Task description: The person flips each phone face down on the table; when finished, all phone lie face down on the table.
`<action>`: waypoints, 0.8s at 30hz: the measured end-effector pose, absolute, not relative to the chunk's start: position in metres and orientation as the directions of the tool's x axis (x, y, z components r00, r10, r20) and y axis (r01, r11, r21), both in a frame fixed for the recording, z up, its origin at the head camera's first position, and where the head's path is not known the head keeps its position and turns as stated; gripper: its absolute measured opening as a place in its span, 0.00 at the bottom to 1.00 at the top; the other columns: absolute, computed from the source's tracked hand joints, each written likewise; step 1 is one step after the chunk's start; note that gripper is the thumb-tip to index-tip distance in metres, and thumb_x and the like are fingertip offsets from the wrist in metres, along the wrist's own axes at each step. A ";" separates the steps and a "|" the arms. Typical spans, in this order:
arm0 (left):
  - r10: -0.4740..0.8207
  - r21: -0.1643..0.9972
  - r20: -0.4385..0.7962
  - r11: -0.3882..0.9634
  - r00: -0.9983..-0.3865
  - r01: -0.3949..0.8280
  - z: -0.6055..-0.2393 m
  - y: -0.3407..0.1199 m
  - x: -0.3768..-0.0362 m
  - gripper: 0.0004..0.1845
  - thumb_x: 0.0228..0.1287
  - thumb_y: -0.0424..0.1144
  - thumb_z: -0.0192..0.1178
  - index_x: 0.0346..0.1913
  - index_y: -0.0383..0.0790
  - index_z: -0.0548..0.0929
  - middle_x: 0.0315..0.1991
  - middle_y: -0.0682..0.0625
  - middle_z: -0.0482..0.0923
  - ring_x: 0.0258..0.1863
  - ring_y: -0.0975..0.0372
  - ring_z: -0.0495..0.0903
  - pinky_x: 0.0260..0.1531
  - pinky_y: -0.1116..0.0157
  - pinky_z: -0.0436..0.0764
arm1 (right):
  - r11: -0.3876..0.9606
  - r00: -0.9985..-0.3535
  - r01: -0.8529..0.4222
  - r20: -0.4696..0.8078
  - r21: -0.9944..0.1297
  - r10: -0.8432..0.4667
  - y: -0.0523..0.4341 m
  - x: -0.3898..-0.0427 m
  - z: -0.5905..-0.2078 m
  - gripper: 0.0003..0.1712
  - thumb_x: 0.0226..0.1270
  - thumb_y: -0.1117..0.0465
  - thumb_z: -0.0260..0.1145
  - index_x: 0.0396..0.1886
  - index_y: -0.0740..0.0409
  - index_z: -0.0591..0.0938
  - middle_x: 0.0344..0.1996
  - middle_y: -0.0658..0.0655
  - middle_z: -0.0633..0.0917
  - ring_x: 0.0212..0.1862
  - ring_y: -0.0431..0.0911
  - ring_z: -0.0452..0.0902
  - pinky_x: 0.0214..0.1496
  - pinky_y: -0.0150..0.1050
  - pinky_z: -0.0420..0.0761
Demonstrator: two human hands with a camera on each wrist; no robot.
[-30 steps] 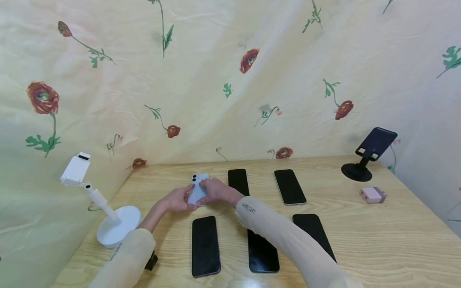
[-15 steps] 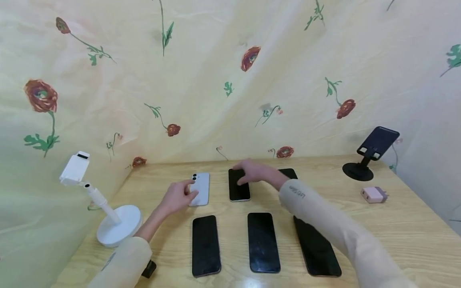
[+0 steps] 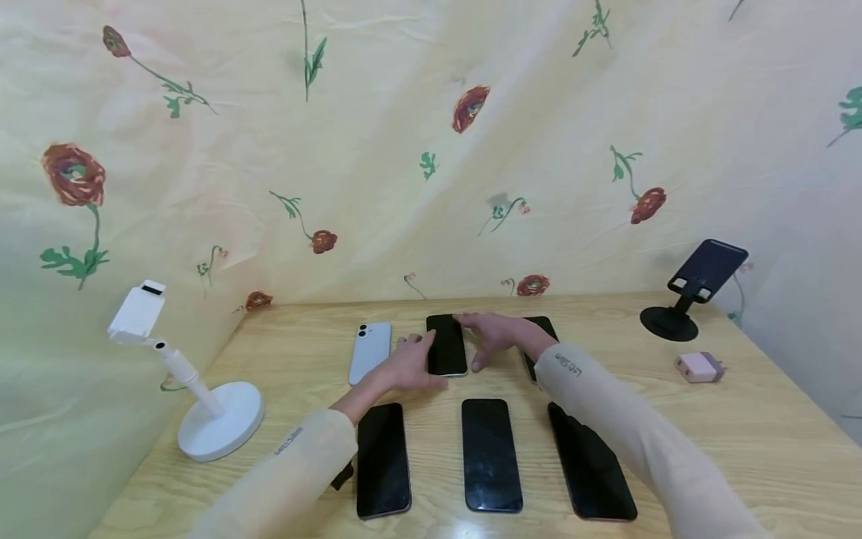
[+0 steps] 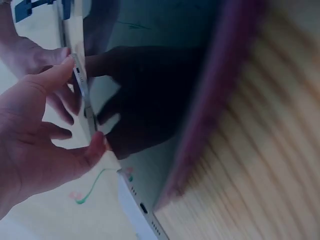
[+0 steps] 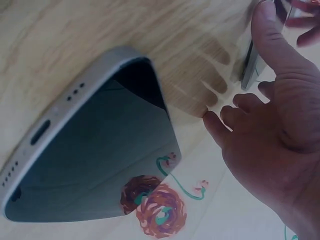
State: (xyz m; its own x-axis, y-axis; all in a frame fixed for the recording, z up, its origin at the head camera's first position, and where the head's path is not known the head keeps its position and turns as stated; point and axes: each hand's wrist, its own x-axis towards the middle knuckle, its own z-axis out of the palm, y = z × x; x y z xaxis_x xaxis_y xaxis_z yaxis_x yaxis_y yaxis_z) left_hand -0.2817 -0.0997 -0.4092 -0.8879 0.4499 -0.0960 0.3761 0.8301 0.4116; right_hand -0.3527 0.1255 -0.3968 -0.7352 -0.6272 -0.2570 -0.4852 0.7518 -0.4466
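In the back row a black-screened smartphone (image 3: pixel 446 346) lies face up, with both hands at its sides. The left hand (image 3: pixel 408 363) has its fingers at the phone's left edge and its thumb near the front end. At the right edge, the right hand (image 3: pixel 494 335) reaches its fingers to the far corner, its thumb low beside the phone. Both hands have spread fingers. Left of them a light-blue smartphone (image 3: pixel 369 352) lies back up. Partly under the right arm is another smartphone (image 3: pixel 542 326), whose silver-edged front end fills much of the right wrist view.
Several dark smartphones form a front row: one at left (image 3: pixel 384 464), one in the middle (image 3: pixel 491 457), one at right (image 3: pixel 594 468). A white phone stand (image 3: pixel 218 419) is at left. A black phone stand (image 3: pixel 673 318) and a pink charger (image 3: pixel 698 367) are at right.
Both hands have left the light-blue phone. The right hand moved right to the middle back phone first; the left hand followed to its left side.
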 end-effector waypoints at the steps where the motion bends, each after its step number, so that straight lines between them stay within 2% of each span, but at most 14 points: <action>1: 0.448 0.411 -0.101 0.832 -0.888 0.373 -0.411 -0.097 -0.283 0.53 0.61 0.54 0.70 0.79 0.34 0.51 0.74 0.29 0.54 0.71 0.34 0.52 0.62 0.42 0.65 | 0.753 -0.734 -0.483 -0.263 -0.447 -0.626 0.125 -0.353 -0.397 0.62 0.55 0.56 0.80 0.81 0.58 0.52 0.77 0.66 0.54 0.75 0.62 0.49 0.71 0.57 0.57; 4: 0.453 0.408 -0.093 0.830 -0.887 0.381 -0.415 -0.091 -0.287 0.53 0.61 0.53 0.70 0.79 0.36 0.52 0.76 0.31 0.49 0.72 0.34 0.50 0.62 0.41 0.65 | 0.768 -0.734 -0.482 -0.284 -0.422 -0.617 0.124 -0.353 -0.400 0.61 0.56 0.53 0.80 0.81 0.55 0.52 0.78 0.66 0.51 0.75 0.64 0.48 0.71 0.58 0.57; 8: 0.473 0.395 -0.085 0.824 -0.877 0.407 -0.419 -0.085 -0.290 0.51 0.62 0.53 0.70 0.79 0.37 0.55 0.77 0.33 0.48 0.72 0.32 0.49 0.62 0.40 0.65 | 0.780 -0.733 -0.486 -0.302 -0.395 -0.609 0.124 -0.353 -0.402 0.60 0.57 0.51 0.79 0.81 0.54 0.53 0.78 0.67 0.48 0.75 0.66 0.47 0.70 0.60 0.57; 15: 0.516 0.375 -0.066 0.806 -0.854 0.459 -0.422 -0.083 -0.293 0.42 0.65 0.49 0.68 0.74 0.32 0.64 0.75 0.33 0.54 0.75 0.41 0.49 0.68 0.41 0.52 | 0.797 -0.746 -0.462 -0.315 -0.389 -0.587 0.122 -0.349 -0.401 0.59 0.58 0.51 0.78 0.81 0.52 0.53 0.78 0.67 0.50 0.75 0.65 0.46 0.70 0.60 0.56; 24: 0.536 0.371 -0.027 0.789 -0.844 0.489 -0.422 -0.083 -0.290 0.38 0.67 0.46 0.67 0.72 0.30 0.67 0.74 0.34 0.59 0.75 0.45 0.52 0.68 0.42 0.49 | 0.803 -0.768 -0.485 -0.271 -0.346 -0.580 0.122 -0.348 -0.405 0.58 0.57 0.48 0.78 0.81 0.52 0.56 0.76 0.68 0.55 0.73 0.68 0.53 0.68 0.65 0.56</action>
State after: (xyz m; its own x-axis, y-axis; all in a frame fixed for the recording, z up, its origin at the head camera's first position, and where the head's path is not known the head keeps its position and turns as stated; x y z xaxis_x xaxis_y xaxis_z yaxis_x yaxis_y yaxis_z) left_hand -0.2903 -0.0830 -0.4218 -0.8440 0.5357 -0.0267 0.4893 0.7893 0.3710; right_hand -0.3478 0.1219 -0.4052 -0.7681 -0.5801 -0.2710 -0.4847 0.8034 -0.3460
